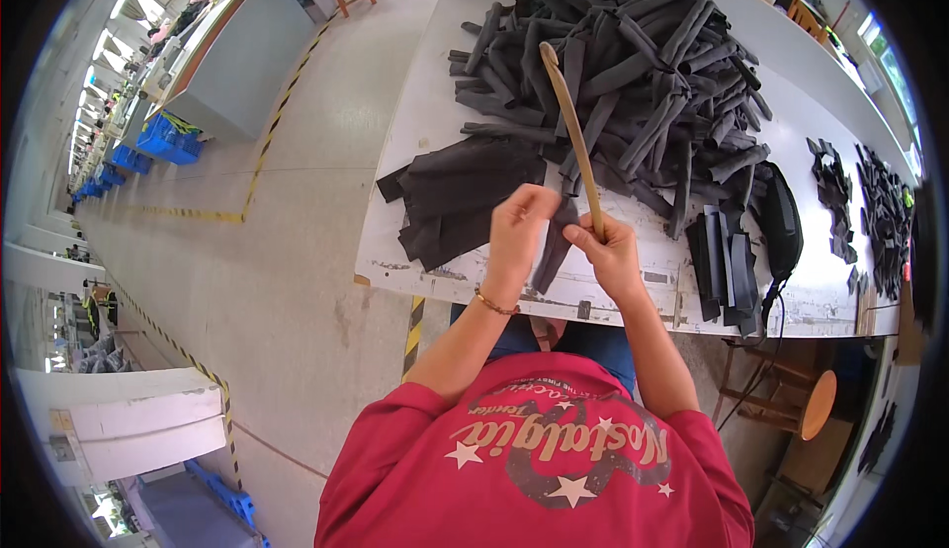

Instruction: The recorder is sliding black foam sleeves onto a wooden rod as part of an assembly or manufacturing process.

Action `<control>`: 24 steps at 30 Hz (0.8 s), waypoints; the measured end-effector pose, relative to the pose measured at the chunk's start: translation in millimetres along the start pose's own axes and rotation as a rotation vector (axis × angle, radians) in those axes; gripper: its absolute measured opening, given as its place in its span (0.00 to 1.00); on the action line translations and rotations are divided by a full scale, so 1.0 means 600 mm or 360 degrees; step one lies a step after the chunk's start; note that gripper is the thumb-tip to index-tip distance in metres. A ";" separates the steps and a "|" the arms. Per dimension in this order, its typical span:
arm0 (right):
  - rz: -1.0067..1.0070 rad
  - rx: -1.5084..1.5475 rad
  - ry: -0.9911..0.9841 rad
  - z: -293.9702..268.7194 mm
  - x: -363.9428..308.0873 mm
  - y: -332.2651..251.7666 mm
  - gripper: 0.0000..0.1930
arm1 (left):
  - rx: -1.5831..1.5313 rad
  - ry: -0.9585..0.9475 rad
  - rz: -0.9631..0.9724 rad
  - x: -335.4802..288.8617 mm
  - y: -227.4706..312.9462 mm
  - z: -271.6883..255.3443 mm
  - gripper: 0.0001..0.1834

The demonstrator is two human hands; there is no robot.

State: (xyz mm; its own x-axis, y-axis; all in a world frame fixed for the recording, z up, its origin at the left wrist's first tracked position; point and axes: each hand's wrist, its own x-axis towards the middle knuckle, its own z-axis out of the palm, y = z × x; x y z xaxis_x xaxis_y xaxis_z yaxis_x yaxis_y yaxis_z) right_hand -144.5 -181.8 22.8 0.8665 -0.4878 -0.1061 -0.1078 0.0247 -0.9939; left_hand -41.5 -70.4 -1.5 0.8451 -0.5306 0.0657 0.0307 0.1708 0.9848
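In front of me, over the table's near edge, my right hand [607, 253] is closed round the lower end of a slim, slightly curved wooden stick [572, 118]. The stick slants up and away toward a large heap of black fabric tubes [643, 74]. Close by on its left, my left hand [518, 230] is closed, its fingers pinching the upper part of a narrow black fabric piece [554, 252] that hangs down between my hands. My right thumb lies against this piece's edge. A stack of flat black fabric pieces [460, 192] lies left of my left hand.
The white table [395, 261] has a raised back wall. To the right lie folded black strips [727, 261] and a black pouch-like object [781, 222] with a cord. More black pieces [885, 212] lie farther right. A wooden stool [816, 405] stands below the table at right.
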 end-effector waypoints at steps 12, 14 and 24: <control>0.0047 0.0006 0.0062 0.000 0.003 0.034 0.09 | -0.0986 0.0571 -0.0154 0.038 -0.008 -0.057 0.16; -0.0029 -0.0294 0.0241 -0.015 0.030 0.023 0.10 | -0.0571 0.0706 -0.0028 0.044 -0.003 -0.091 0.14; -0.0761 -0.0743 0.0617 -0.095 0.177 -0.032 0.15 | 0.1416 0.0092 0.0894 0.114 -0.056 -0.123 0.08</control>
State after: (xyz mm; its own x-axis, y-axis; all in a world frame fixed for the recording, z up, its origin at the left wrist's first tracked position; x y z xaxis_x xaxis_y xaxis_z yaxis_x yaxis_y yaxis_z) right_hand -78.4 -284.0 32.4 0.6473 -0.6256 0.4354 -0.0340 -0.5943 -0.8035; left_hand 54.4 -51.2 -42.1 0.6413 -0.5195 0.5647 -0.7562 -0.3033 0.5798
